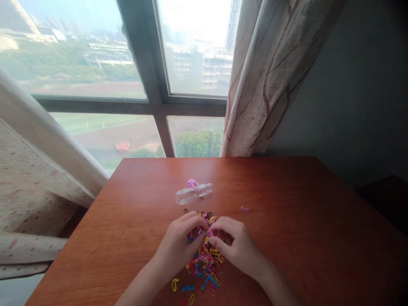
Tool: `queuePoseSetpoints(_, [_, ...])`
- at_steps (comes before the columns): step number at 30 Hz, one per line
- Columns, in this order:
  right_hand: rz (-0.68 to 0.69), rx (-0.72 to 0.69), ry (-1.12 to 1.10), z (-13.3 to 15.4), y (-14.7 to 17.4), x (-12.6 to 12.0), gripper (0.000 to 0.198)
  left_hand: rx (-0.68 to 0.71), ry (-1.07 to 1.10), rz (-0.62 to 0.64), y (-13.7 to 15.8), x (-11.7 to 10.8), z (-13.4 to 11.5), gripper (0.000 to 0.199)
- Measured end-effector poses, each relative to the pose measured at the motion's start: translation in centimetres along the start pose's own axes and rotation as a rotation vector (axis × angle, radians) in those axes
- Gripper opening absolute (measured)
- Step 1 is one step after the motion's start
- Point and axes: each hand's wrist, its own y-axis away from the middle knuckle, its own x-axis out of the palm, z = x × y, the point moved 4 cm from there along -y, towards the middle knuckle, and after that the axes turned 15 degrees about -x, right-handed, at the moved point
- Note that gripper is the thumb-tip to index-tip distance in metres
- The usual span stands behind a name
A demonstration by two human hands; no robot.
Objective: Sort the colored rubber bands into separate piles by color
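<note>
My left hand point(186, 238) and my right hand point(234, 242) meet over a loose pile of small colourful rubber bands point(205, 257). Fingers of both are closed in a pinch, fingertips nearly touching. Between them shows a small pink rubber band point(210, 233), gripped from either side. The pile mixes pink, yellow, blue, red and black bands, and my hands cover part of it. Just beyond lies a clear plastic bottle point(188, 196) on its side, with a round purple piece point(192, 183) and a pink loop against it.
A single pink band point(244, 208) lies apart on the brown wooden table point(287, 204). Nearer the front edge are a yellow band point(174, 284) and a blue band point(188, 288). Behind the table stand a window point(156, 108) and patterned curtains point(264, 72).
</note>
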Motion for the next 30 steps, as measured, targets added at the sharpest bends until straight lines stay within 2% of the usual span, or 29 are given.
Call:
queuePoseSetpoints(7, [-0.028,-0.018,0.095,-1.1,0.1,-0.6,0.014,0.005,-0.007,0.045,0.0,0.0,0.2,0.010])
queuePoseSetpoints(14, [-0.168,0.067,0.397,-4.8,1.7,-7.3,0.022,-0.011,-0.036,0.011,-0.1,-0.6,0.7,0.010])
queuePoseSetpoints(17, [-0.177,0.088,0.497,-6.0,2.4,-8.9,0.026,-0.010,-0.052,0.004,-0.2,-0.7,1.0,0.010])
queuePoseSetpoints(24, [-0.071,0.098,0.535,-6.2,2.5,-8.6,0.021,-0.021,-0.113,-0.028,-0.3,-1.4,1.4,0.013])
queuePoseSetpoints(30, [-0.058,0.102,0.528,-6.3,2.6,-8.7,0.018,-0.045,-0.146,-0.025,-0.4,-1.9,1.5,0.013])
